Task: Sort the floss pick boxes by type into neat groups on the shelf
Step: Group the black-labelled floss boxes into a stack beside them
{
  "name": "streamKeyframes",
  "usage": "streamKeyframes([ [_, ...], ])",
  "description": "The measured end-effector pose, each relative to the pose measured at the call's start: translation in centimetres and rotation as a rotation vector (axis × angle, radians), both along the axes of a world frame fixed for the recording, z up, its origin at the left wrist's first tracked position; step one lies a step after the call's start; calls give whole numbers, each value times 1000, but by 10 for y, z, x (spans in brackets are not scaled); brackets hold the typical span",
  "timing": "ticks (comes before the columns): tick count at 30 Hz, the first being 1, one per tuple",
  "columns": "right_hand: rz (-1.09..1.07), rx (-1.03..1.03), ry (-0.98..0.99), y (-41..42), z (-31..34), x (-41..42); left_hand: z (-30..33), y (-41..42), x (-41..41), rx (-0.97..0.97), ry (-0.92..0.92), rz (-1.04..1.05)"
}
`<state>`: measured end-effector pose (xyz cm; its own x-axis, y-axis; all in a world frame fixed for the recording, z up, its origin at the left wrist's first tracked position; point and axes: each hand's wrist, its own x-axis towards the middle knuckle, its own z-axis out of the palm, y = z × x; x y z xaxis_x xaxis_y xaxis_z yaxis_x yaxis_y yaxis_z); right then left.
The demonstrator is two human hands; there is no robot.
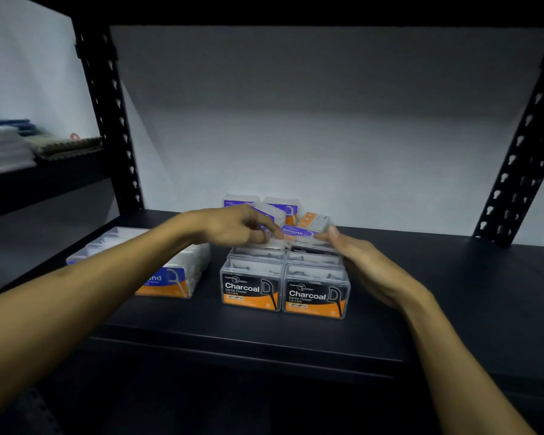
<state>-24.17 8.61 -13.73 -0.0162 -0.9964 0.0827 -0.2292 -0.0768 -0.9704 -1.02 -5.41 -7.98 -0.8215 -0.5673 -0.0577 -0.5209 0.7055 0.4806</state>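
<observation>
Two black-and-orange Charcoal floss pick boxes [283,291] stand side by side at the front of a block of clear boxes on the dark shelf [437,293]. Purple Smooth boxes [277,205] stand behind them. My left hand [236,226] reaches over the block, its fingers closed on a purple box lying on top. My right hand [358,262] rests along the block's right side, fingertips touching a tilted purple Smooth box [305,229]. A row of blue-and-orange boxes [176,277] lies to the left, partly hidden by my left forearm.
Black perforated uprights stand at the back left [120,136] and back right [515,171]. A neighbouring shelf at left holds folded white and grey cloths [19,149]. A pale wall closes the back.
</observation>
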Motion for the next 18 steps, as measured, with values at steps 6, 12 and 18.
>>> streamKeyframes([
  [6, 67, 32, 48, 6, 0, 6, -12, 37, 6, -205, -8, 38],
  [12, 138, 79, 131, 12, 4, 9, -36, 54, 7, -247, 118, 157],
  [18, 67, 26, 103, 13, 4, 14, -49, 53, 6, -203, 307, 263],
])
